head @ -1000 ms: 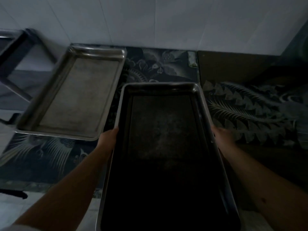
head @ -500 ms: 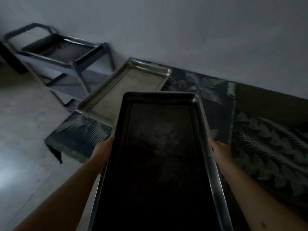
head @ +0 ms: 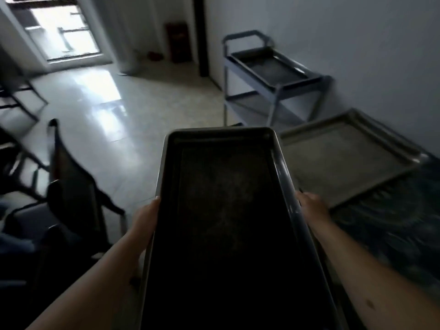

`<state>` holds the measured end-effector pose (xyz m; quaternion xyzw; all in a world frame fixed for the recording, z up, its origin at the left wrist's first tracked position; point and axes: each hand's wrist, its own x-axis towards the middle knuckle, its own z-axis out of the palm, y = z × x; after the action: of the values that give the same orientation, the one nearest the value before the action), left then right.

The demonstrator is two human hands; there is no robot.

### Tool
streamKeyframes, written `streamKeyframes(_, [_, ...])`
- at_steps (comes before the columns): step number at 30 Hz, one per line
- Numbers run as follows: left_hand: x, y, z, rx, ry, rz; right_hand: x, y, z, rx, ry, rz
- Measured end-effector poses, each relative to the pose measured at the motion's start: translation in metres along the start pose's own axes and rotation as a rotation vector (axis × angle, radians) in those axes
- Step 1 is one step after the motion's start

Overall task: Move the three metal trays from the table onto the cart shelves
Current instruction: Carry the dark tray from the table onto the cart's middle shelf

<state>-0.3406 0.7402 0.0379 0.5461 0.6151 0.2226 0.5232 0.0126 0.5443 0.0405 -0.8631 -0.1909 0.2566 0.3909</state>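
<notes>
From the head view, a dark rectangular metal tray (head: 228, 222) with rounded corners, a raised rolled rim and a dull, scuffed floor was held in the air between both hands, its long axis running straight away from the person toward the cart (head: 273, 75). The left hand (head: 146, 220) gripped the left long rim and the right hand (head: 312, 208) the right one, fingers clamped on the edges. A second, paler tray (head: 345, 160) of the same shape lay flat on the leaf-patterned tabletop (head: 392, 222) to the right. The grey tube-framed cart stood beyond by the wall, on the glossy tiled floor (head: 133, 129).
</notes>
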Motion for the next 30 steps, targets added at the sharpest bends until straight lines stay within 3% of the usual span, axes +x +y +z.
streamKeyframes(5, [0.014,-0.033,-0.111,-0.109,0.274,-0.072,0.013,-0.102,0.109,-0.143,-0.224,-0.230])
streamKeyframes(11, [0.034,-0.051,-0.185,-0.093,0.393,-0.105,0.009,-0.162,0.193,-0.148,-0.315,-0.330])
streamKeyframes(20, [0.117,-0.038,-0.198,-0.069,0.353,-0.152,0.069,-0.206,0.254,-0.145,-0.352,-0.291])
streamKeyframes(25, [0.221,-0.001,-0.189,-0.042,0.388,-0.137,0.150,-0.244,0.298,-0.152,-0.326,-0.291])
streamKeyframes(30, [0.330,0.053,-0.192,-0.019,0.449,-0.144,0.245,-0.323,0.342,-0.158,-0.331,-0.355])
